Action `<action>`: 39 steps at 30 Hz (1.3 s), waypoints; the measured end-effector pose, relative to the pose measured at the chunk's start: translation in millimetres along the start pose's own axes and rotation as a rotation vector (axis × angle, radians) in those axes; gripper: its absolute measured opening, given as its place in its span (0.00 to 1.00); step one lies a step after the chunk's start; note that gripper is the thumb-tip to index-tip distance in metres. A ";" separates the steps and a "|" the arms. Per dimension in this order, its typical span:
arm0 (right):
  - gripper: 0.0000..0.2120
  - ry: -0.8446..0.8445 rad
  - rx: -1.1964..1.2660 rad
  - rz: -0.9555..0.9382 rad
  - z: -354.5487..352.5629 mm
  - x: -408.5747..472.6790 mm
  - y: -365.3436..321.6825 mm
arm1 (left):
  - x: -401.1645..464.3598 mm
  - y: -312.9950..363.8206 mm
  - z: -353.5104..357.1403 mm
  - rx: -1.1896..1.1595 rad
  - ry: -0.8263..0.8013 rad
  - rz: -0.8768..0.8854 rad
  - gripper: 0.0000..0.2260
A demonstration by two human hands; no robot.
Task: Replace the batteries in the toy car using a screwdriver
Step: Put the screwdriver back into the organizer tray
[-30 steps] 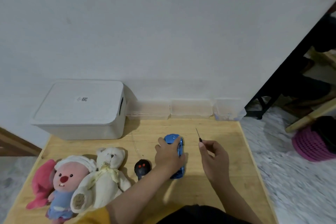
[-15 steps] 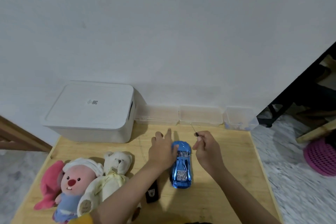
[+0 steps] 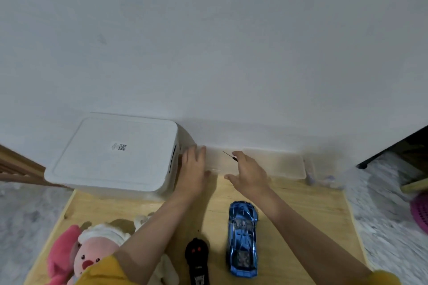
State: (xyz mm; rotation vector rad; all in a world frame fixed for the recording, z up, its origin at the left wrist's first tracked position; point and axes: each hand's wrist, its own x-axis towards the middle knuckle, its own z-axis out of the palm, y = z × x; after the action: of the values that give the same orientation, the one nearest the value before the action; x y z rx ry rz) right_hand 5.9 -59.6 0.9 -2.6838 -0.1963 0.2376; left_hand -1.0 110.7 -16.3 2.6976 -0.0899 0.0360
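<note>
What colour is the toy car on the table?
Shiny metallic blue, seen in the head view: the toy car lies on the wooden table.

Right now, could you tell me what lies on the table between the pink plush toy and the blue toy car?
In the head view, the black remote control lies between the pink plush toy and blue toy car; the left forearm crosses above.

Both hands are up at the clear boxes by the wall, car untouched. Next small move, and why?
Probably the left hand lifts the lid of the clear box it touches. The right hand already holds the screwdriver, the blue toy car lies wheels down, and no spare batteries are in sight.
</note>
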 end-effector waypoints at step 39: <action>0.11 0.360 -0.055 -0.199 45.3 28.8 10.7 | 12.6 -11.4 5.3 -0.064 0.137 0.107 0.48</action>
State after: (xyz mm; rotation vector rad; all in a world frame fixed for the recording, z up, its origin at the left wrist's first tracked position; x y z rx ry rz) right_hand 26.2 -45.5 -48.0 -2.6803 -0.3584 -0.3138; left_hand 12.5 118.0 -25.5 2.6160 -0.1904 0.2460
